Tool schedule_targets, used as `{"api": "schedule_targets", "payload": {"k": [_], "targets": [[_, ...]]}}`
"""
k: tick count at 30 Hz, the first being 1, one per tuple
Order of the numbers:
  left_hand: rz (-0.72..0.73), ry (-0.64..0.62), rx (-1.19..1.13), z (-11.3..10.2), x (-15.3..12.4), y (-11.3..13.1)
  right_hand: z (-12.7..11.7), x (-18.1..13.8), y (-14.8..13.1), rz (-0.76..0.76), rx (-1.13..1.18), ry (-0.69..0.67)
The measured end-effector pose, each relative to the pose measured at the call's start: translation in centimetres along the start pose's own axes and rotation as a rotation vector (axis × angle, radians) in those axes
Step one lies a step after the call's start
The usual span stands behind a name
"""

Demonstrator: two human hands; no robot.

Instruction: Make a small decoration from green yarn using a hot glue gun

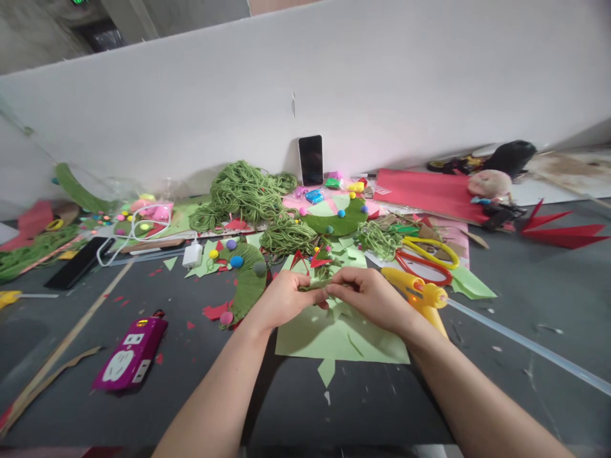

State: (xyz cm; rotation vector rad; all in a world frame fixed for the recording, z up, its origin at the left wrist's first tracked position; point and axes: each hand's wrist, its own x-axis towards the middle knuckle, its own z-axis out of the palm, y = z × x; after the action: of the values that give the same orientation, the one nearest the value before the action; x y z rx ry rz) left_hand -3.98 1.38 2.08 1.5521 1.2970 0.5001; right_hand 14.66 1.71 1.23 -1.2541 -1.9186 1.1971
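Note:
My left hand (289,296) and my right hand (365,296) meet above the light-green paper sheet (338,346), fingertips pinched together. Between them is a small green piece (315,282), mostly hidden by the fingers; I cannot tell whether it is paper or yarn. Just beyond lie folded red paper scraps (321,257). Left of my left hand rests a green yarn-wrapped curved piece (249,283) with coloured pompoms. A yellow glue gun (420,296) with a long clear glue stick (525,343) lies beside my right forearm.
A big heap of green yarn (245,194) and an upright phone (311,160) stand by the white partition (382,83). Scissors with red and yellow handles (429,254) lie right. A purple box-like object (131,353), a dark phone (79,262) and a white charger (192,254) lie left.

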Motion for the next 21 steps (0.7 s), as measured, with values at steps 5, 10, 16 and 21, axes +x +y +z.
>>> {"api": "schedule_targets", "payload": {"k": [5,10,16,21], "targets": [[-0.007,0.013,-0.020,0.3,0.1,-0.2,-0.1,-0.1,-0.2,-0.010,-0.022,0.019],[-0.054,0.027,-0.095,0.9,0.3,-0.5,-0.3,-0.2,-0.1,0.020,-0.054,0.028],[0.026,0.037,-0.243,1.2,0.6,-1.3,-0.7,-0.1,0.2,0.055,0.036,-0.009],[0.032,0.072,-0.312,1.2,0.6,-1.0,-0.7,-0.1,0.3,0.091,0.090,-0.021]]}}
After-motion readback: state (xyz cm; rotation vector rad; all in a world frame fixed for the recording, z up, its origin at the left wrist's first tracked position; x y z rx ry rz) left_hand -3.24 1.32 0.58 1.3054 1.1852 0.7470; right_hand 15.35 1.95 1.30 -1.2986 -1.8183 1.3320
